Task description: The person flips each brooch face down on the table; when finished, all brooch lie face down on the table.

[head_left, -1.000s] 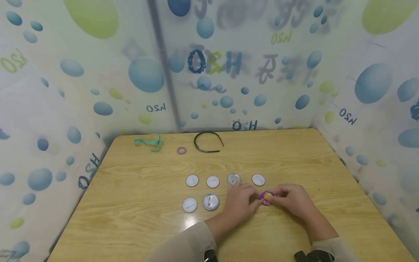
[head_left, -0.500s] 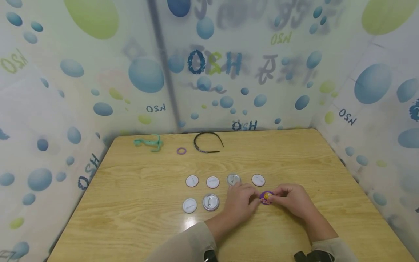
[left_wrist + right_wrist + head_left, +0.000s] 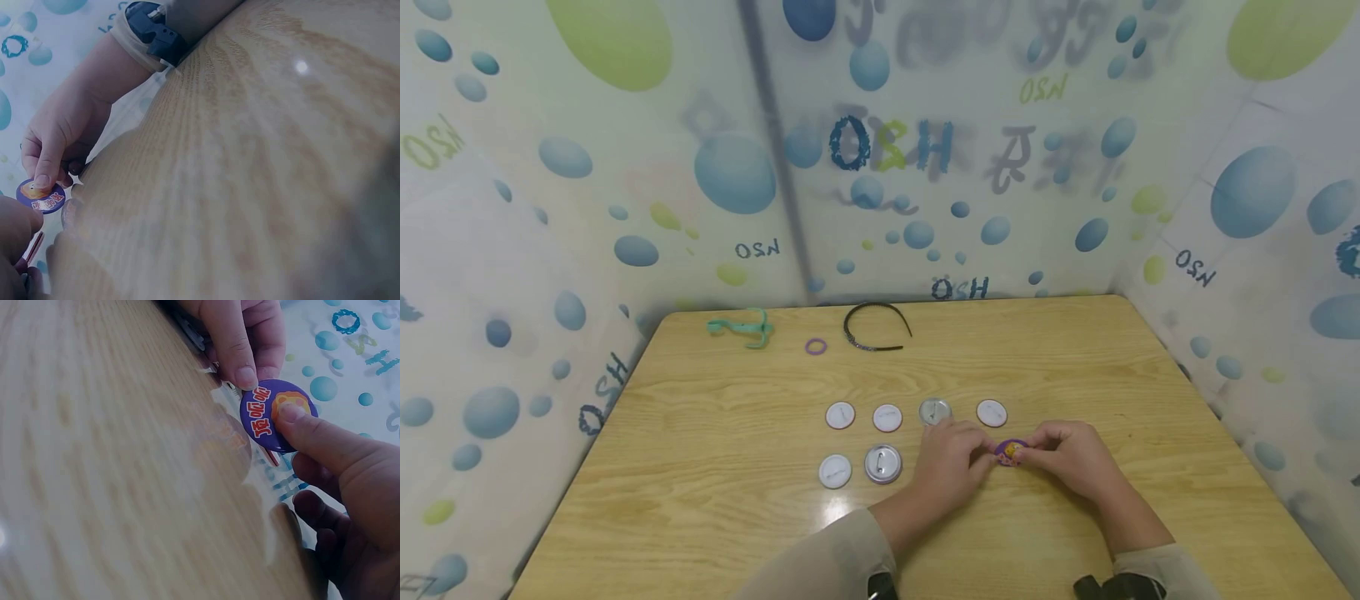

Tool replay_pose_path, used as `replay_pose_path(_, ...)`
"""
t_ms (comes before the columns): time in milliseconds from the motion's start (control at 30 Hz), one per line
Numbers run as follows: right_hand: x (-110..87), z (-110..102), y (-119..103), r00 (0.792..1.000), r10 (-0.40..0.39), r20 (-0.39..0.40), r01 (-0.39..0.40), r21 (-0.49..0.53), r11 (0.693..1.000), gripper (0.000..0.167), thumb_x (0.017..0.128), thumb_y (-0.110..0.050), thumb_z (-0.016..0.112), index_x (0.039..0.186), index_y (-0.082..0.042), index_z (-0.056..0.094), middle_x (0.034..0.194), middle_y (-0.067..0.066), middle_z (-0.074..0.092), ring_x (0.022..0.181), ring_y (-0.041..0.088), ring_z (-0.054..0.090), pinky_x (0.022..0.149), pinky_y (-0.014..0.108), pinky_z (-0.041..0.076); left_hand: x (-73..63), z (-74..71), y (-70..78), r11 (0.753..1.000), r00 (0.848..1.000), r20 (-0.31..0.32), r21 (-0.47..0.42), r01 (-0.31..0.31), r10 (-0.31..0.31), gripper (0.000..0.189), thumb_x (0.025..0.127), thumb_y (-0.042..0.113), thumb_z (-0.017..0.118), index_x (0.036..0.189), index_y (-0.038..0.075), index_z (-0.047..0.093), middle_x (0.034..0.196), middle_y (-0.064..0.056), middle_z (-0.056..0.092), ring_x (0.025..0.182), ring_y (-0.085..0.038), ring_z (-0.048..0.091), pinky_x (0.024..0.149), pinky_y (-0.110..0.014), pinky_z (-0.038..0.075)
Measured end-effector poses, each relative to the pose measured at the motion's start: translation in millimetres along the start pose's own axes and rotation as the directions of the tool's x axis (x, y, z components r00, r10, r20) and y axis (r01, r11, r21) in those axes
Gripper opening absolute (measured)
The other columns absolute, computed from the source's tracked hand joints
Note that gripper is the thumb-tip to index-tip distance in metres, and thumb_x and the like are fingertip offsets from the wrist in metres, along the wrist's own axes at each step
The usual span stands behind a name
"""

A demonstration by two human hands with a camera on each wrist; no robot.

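Observation:
A round purple pin badge [image 3: 1006, 455] with a yellow-orange cartoon figure and red-and-white lettering is held just over the table between both hands. My left hand [image 3: 951, 462] pinches its left edge with thumb and fingers. On the opposite side, my right hand [image 3: 1075, 462] grips it, the thumb pressing on the printed face. In the right wrist view the badge [image 3: 255, 419] stands tilted, its picture partly under that thumb. A silver-backed badge [image 3: 936, 409] lies at the left hand's fingers, its lower edge partly covered. A white-backed badge [image 3: 992, 412] lies just beyond the held one.
More badges lie pin side up to the left: two white-backed ones in the back row [image 3: 887, 417], another white one [image 3: 835, 472] and a silver one [image 3: 883, 463] in front. Along the wooden table's far edge are a green clip-like object [image 3: 741, 327], a purple ring [image 3: 816, 346] and a black headband [image 3: 848, 333].
The purple badge has tilted slightly between the fingers, so its face looks narrower from above. Both hands stay in nearly the same place, and the other badges have not moved.

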State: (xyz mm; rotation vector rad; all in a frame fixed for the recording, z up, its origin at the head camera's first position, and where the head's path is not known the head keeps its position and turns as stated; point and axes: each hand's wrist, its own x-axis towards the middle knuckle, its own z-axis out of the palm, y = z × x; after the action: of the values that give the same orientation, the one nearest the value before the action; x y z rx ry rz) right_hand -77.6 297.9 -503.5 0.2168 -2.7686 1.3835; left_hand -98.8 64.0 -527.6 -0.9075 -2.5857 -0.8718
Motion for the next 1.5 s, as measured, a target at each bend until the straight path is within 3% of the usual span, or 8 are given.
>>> replay_pose_path(700, -0.3, 1.7, 1.9, 1.000, 0.015, -0.006, -0.014, 0.050, 0.999, 0.019, 0.081, -0.017, 0.095, 0.077, -0.017, 0.077, 0.078, -0.008, 0.076, 0.074, 0.007, 0.068, 0.068, 0.024, 0.054, 0.1, -1.4, 1.5, 1.000, 1.000, -0.004, -0.009, 0.004, -0.004, 0.007, 0.090, 0.030, 0.086, 0.095, 0.028, 0.081, 0.100, 0.018, 0.076, 0.089, -0.004, 0.058, 0.081, -0.025, 0.042)
replay_pose_path(1200, -0.9, -1.4, 2.6, 0.999, -0.031, 0.044, 0.027, 0.092, 0.995, 0.022, 0.081, -0.012, 0.094, 0.074, -0.016, 0.073, 0.076, -0.007, 0.073, 0.071, 0.006, 0.063, 0.063, 0.025, 0.052, -0.1, -2.4, 2.5, 1.000, 1.000, 0.008, -0.009, 0.009, -0.009, 0.006, 0.092, 0.028, 0.085, 0.097, 0.027, 0.082, 0.101, 0.018, 0.076, 0.090, -0.004, 0.058, 0.083, -0.027, 0.044)
replay_pose_path(1500, -1.9, 1.2, 3.5, 0.995, -0.092, 0.032, 0.088, 0.099, 0.991, 0.024, 0.080, -0.007, 0.093, 0.074, -0.019, 0.073, 0.076, -0.008, 0.073, 0.070, 0.004, 0.063, 0.062, 0.025, 0.052, 0.4, -1.9, 1.2, 1.000, 1.000, -0.008, -0.006, -0.005, 0.005, 0.005, 0.092, 0.028, 0.084, 0.096, 0.028, 0.082, 0.100, 0.019, 0.076, 0.089, -0.003, 0.059, 0.082, -0.027, 0.044)
